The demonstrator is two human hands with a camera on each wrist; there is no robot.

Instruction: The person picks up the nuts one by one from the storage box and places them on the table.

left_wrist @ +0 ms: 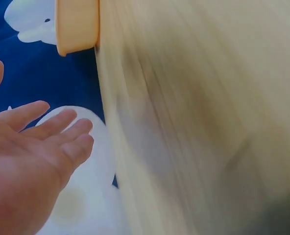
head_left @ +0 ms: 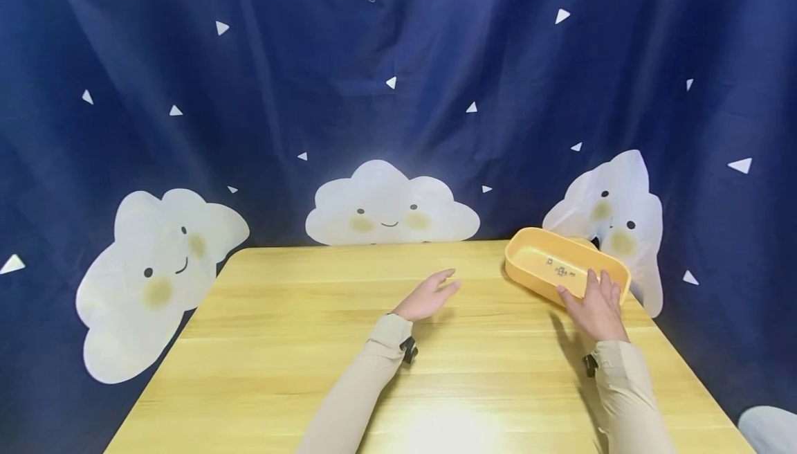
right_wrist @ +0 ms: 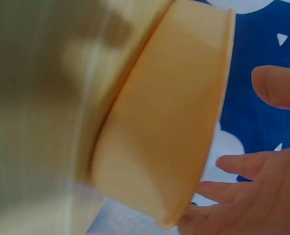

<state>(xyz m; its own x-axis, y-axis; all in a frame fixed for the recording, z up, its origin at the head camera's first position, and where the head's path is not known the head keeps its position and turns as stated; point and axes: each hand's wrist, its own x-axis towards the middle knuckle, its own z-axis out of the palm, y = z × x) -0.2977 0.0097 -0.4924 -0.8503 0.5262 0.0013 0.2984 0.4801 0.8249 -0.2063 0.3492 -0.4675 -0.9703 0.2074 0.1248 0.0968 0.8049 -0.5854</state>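
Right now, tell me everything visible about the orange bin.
The orange bin is long, open-topped and plastic-looking, with rounded corners, a rim and small dark markings inside. It stands upright, slantwise, at the far right corner of the table. The right hand is at its right end, fingers by the rim; exact contact is unclear.

Right grip (head_left: 599, 310) at yellow tray (head_left: 548, 265)

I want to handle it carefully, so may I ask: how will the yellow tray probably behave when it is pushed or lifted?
The yellow tray is probably stiff, as its outline looks clean and unbent. It seems light, being thin-edged. Long and low, it should slide rather than tip.
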